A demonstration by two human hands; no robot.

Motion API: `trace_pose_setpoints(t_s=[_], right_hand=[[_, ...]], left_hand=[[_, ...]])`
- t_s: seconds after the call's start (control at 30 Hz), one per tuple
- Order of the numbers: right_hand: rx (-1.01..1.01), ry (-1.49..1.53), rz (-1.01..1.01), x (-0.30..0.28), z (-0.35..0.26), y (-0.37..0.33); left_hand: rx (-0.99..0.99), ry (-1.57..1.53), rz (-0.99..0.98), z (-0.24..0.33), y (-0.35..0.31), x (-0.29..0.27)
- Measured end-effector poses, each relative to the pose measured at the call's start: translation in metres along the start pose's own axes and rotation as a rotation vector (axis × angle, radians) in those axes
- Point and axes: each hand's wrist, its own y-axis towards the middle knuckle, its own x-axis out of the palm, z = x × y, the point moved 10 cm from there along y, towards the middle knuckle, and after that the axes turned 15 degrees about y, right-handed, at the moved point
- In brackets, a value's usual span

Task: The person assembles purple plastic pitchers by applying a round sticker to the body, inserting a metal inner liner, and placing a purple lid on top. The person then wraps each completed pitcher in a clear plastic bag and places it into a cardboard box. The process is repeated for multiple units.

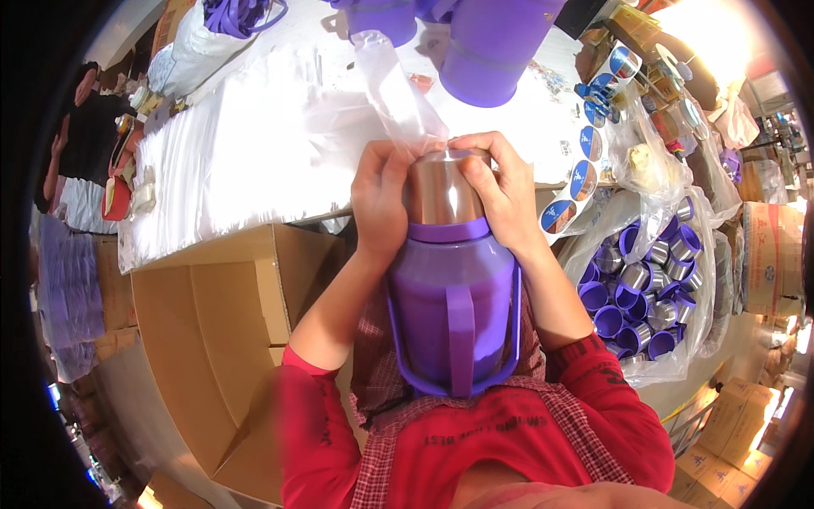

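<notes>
Close against the person's chest stands a purple flask with a handle and a carrying bail facing the camera, upright and topped by a shiny steel cup lid. The left hand is clamped on the left side of that lid and the right hand on its right side, thumbs near the top, where a clear plastic bag is pinched at the lid's rim. To the left, below the bench edge, sits an open cardboard box. To the right a large clear sack holds many purple and steel cups. Beyond the hands, the white-covered bench carries a strip of round stickers and more purple flask bodies at its far side.
</notes>
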Motion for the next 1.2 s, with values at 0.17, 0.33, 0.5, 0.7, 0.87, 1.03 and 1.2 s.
trace_pose_setpoints(t_s=[0.17, 0.33, 0.5, 0.7, 0.87, 1.03, 1.2], right_hand=[[0.083, 0.33, -0.187, 0.017, 0.007, 0.013], [0.159, 0.407, -0.287, 0.034, 0.011, 0.017], [0.12, 0.285, -0.214, 0.024, 0.015, 0.014], [-0.013, 0.33, -0.265, 0.019, 0.002, 0.008], [0.061, 0.386, -0.239, 0.024, -0.007, 0.008], [-0.078, -0.272, -0.173, 0.027, -0.035, 0.005], [-0.027, 0.248, -0.404, 0.041, -0.035, 0.035]], left_hand=[[0.01, 0.256, -0.099, 0.001, 0.006, -0.007], [-0.008, 0.123, -0.288, 0.006, 0.005, 0.0], [-0.1, 0.067, -0.254, -0.002, -0.002, 0.001], [-0.087, 0.067, -0.274, -0.002, -0.006, 0.002], [-0.074, 0.069, -0.255, 0.0, -0.007, 0.0], [-0.107, -0.013, 0.03, -0.005, 0.012, -0.036], [-0.121, 0.013, 0.198, -0.018, 0.035, -0.07]])
